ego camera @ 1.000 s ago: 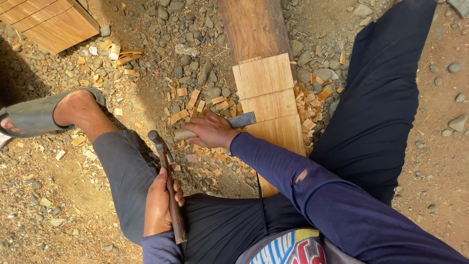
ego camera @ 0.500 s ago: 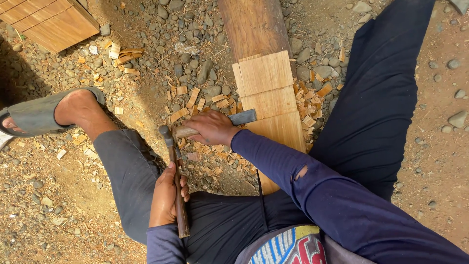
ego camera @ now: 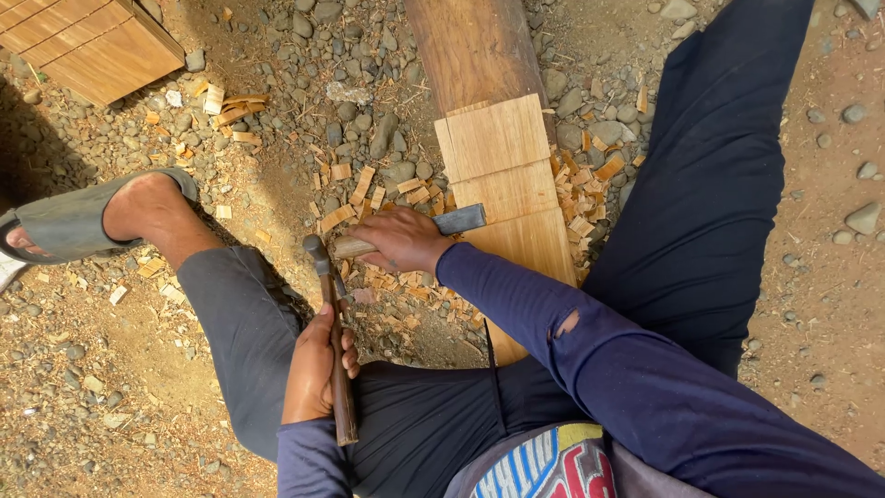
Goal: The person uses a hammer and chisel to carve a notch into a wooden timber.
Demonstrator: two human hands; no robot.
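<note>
My right hand (ego camera: pixel 401 242) grips a chisel (ego camera: pixel 461 219) by its wooden handle. The chisel's metal blade rests against the left edge of a pale, freshly cut wooden plank (ego camera: pixel 502 157). My left hand (ego camera: pixel 312 369) holds a hammer (ego camera: pixel 338 387) by its brown handle, low near my lap. The hammer's dark head sits right at the butt end of the chisel handle. I sit astride the plank, dark trousers on both sides.
Several wood chips (ego camera: pixel 369 189) lie scattered on gravel and stones around the plank. A slatted wooden panel (ego camera: pixel 92 41) lies at the top left. My foot in a grey sandal (ego camera: pixel 64 221) rests at the left edge.
The hammer head has moved up and right, closing onto the end of the chisel handle. My right hand and the chisel have stayed almost still against the plank.
</note>
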